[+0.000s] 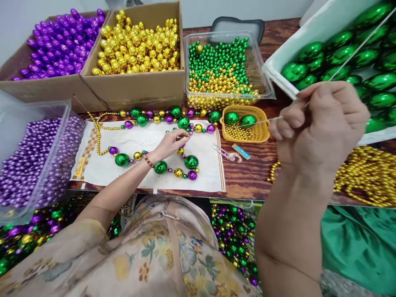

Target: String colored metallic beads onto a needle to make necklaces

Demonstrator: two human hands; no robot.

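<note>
My right hand (321, 119) is raised at the right, closed round a thin white string (346, 60). One length slants up past the white box; another runs left over the basket toward the beads. My left hand (171, 142), in a brown bead bracelet (149, 161), is low over the white towel (99, 173). Its fingertips are pinched together beside small beads; what they grip is too small to make out. Around it lies a looped bead garland (176, 111) with large green, gold and purple balls. A large green ball (191, 162) lies just below the hand.
Boxes of purple beads (66, 43) and gold beads (140, 43) stand behind. A clear tub (185, 88), a purple-bead tub (66, 119), a yellow basket (262, 138) and a white box (278, 68) surround the towel. Small snips (227, 154) and gold bead strands (368, 175) lie right.
</note>
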